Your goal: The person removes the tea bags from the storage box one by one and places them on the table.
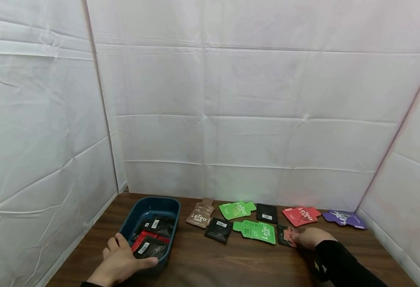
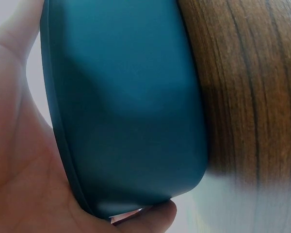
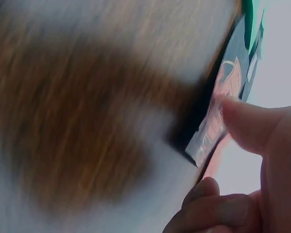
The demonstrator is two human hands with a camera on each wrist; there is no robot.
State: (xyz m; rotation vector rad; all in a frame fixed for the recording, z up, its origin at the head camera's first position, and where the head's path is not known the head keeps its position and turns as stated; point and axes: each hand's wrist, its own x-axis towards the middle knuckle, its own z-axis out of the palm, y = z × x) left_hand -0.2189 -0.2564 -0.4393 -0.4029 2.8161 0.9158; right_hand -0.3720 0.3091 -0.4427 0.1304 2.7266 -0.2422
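Gripping the near-left corner of a dark blue tub [image 1: 157, 206] with the left hand [image 1: 118, 261], fingers bent round it and thumb along the near rim. Touching a black-and-red packet [image 1: 284, 236] with the thumb of the right hand [image 1: 315, 238] — cannot tell whether clamped by the other fingers. Lying on the wooden table [image 1: 238, 263], that is, just beside a green LeTea sachet [image 1: 256, 231] — and near a red LeTea sachet [image 1: 300, 215].
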